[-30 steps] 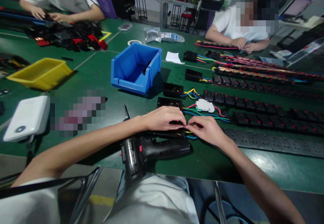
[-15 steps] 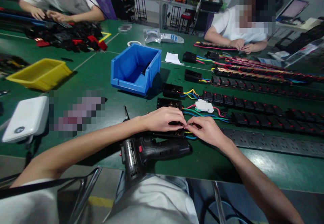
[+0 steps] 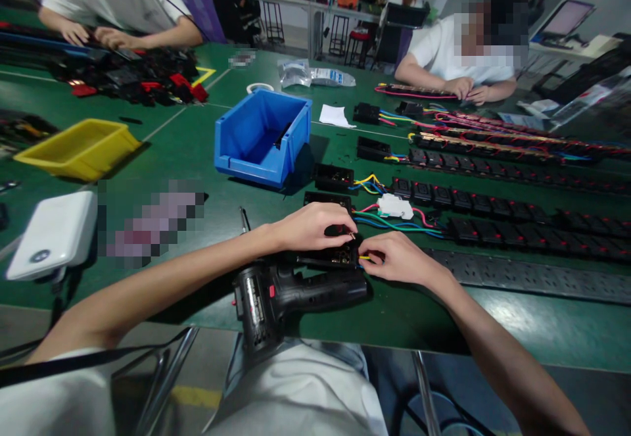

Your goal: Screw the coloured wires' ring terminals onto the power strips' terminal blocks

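Note:
Both of my hands are over a small black box (image 3: 335,257) near the table's front edge. My left hand (image 3: 318,224) is above it, thumb and forefinger pinched round a tiny piece too small to name. At the box's right end my right hand (image 3: 397,255) closes its fingers on a yellow wire (image 3: 364,258). A blue wire shows just beneath. A black cordless drill (image 3: 300,291) lies right in front of the box. Behind my left hand is another black box (image 3: 328,200) with green, blue and pink wires leading right.
Black socket strips (image 3: 522,235) with red switches lie to the right. A blue bin (image 3: 251,163), a yellow tray (image 3: 81,150) and a white power bank (image 3: 54,235) stand to the left. Two co-workers sit across the green table (image 3: 428,331).
My hands have drawn apart from where their fingertips met. The left one moved slightly left with the tiny piece; the right dropped a little onto the yellow wire.

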The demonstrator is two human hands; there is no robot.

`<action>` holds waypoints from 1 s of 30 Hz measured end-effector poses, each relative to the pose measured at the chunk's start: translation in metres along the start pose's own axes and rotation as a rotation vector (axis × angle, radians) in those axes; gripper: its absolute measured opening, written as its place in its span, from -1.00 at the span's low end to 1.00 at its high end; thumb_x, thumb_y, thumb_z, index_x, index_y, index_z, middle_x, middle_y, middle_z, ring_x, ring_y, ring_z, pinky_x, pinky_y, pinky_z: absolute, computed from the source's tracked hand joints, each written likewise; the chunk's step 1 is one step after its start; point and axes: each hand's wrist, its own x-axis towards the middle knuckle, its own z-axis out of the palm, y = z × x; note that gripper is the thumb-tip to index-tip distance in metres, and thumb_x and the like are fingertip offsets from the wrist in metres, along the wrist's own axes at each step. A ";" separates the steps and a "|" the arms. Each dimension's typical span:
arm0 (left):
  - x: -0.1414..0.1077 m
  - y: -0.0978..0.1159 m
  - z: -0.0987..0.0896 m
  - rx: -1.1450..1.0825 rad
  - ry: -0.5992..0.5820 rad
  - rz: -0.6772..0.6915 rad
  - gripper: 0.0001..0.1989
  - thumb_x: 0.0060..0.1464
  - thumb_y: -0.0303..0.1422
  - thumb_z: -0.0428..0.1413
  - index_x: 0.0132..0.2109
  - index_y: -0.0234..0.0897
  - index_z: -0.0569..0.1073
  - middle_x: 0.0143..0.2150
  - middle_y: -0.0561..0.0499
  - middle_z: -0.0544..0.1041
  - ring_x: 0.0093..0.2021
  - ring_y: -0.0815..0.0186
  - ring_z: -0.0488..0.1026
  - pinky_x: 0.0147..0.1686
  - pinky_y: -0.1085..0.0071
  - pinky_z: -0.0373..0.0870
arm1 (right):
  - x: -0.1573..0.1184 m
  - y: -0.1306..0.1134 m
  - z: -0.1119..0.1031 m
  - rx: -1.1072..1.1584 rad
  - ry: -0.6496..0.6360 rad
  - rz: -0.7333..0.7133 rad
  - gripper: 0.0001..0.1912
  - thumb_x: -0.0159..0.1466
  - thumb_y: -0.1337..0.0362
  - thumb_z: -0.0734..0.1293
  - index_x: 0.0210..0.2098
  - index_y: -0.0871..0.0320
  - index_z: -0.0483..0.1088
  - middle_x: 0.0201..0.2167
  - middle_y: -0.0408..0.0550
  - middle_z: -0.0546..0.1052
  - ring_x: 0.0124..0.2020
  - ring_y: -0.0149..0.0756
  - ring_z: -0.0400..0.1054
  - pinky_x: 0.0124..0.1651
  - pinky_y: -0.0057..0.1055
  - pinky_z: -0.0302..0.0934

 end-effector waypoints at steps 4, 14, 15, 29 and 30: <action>0.000 0.002 -0.011 0.010 -0.021 0.000 -0.81 0.21 -0.37 0.07 -0.09 -0.32 0.51 -0.16 -0.09 0.55 -0.15 0.33 0.47 -0.11 0.43 0.36 | 0.000 0.000 -0.001 -0.010 0.006 -0.013 -0.87 0.22 0.32 0.25 -0.32 0.16 0.44 -0.58 -0.23 0.34 -0.55 -0.57 0.11 -0.41 -0.55 -0.16; 0.000 0.017 -0.013 0.204 -0.175 0.010 -0.87 0.17 -0.42 0.09 -0.17 -0.28 0.52 -0.24 -0.02 0.51 -0.19 0.33 0.45 -0.17 0.48 0.31 | -0.002 -0.002 -0.001 -0.020 0.019 -0.011 -0.94 0.16 0.37 0.22 -0.39 0.18 0.34 -0.61 -0.26 0.27 -0.56 -0.56 0.06 -0.40 -0.55 -0.17; 0.000 0.020 -0.012 0.226 -0.169 0.007 -0.87 0.17 -0.42 0.08 -0.18 -0.27 0.52 -0.25 -0.01 0.50 -0.19 0.33 0.45 -0.18 0.48 0.31 | -0.002 -0.002 -0.001 -0.020 0.023 -0.010 -0.94 0.16 0.37 0.22 -0.39 0.18 0.33 -0.61 -0.26 0.27 -0.56 -0.56 0.06 -0.40 -0.55 -0.17; 0.022 0.045 -0.009 0.451 -0.275 -0.115 -0.92 0.04 -0.51 0.13 -0.39 -0.29 0.48 -0.39 -0.02 0.50 -0.32 0.25 0.50 -0.38 0.44 0.29 | -0.002 0.000 -0.001 -0.001 0.029 -0.011 -0.98 0.08 0.40 0.24 -0.44 0.20 0.29 -0.60 -0.24 0.28 -0.54 -0.54 0.08 -0.40 -0.53 -0.19; 0.025 0.045 -0.010 0.459 -0.301 -0.101 -0.92 0.02 -0.52 0.13 -0.39 -0.30 0.49 -0.40 -0.03 0.52 -0.34 0.23 0.51 -0.41 0.43 0.29 | -0.003 0.001 -0.001 0.000 0.029 -0.010 -0.99 0.08 0.39 0.25 -0.45 0.20 0.29 -0.59 -0.23 0.30 -0.54 -0.54 0.08 -0.40 -0.53 -0.19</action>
